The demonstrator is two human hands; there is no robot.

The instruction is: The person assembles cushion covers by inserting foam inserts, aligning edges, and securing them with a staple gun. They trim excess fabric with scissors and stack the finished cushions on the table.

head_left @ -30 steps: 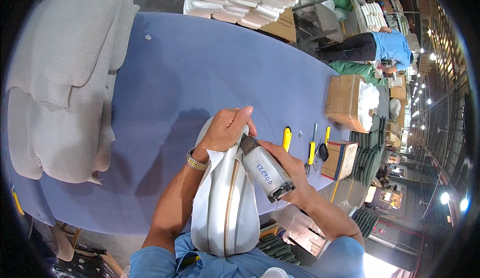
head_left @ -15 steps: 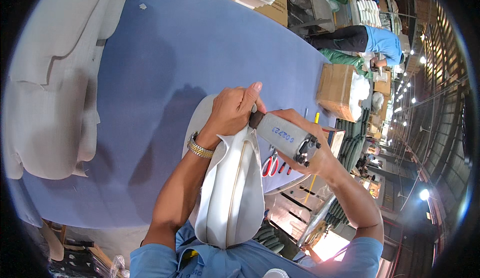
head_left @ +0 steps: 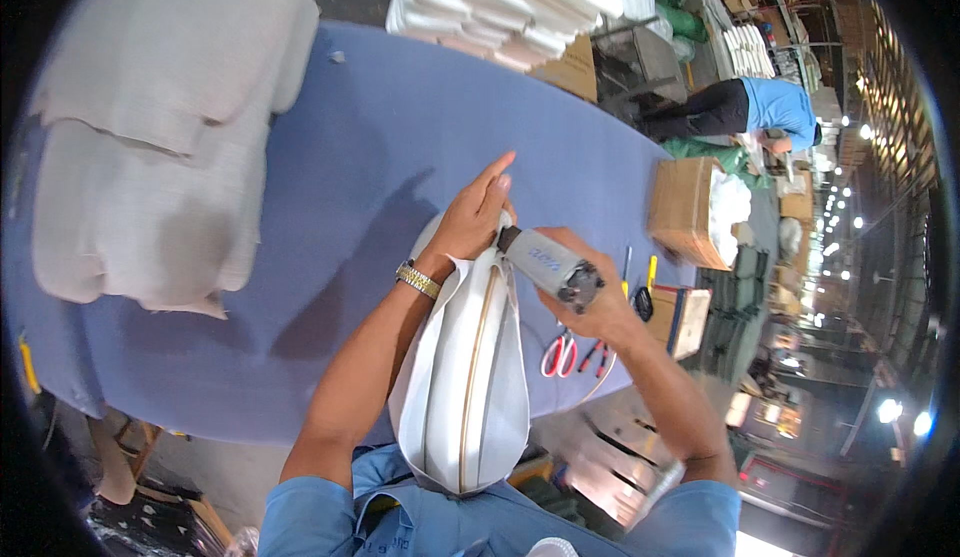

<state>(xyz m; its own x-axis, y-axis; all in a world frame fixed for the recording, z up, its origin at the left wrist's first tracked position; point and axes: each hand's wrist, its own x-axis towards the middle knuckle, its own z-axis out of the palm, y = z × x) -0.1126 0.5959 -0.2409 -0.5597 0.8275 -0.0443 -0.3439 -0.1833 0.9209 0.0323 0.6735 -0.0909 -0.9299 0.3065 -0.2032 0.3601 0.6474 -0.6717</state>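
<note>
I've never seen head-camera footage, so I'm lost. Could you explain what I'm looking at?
There is no robot here, just a person's two bare hands. A wide fisheye camera on the person's head looks down, so straight edges bend. The right hand grips a grey, elongated handheld tool, its dark nose at the far end of a long white padded piece with a brown strip along it. The left hand is at that end too. On the blue table lie stacked light grey fabric pieces and red-handled scissors.

The watch (head_left: 417, 279) is shiny metal. The tool (head_left: 547, 264) looks like dull metal. Smooth, matt cloth covers the table (head_left: 400, 97). The box (head_left: 680, 212) is cardboard.
</note>
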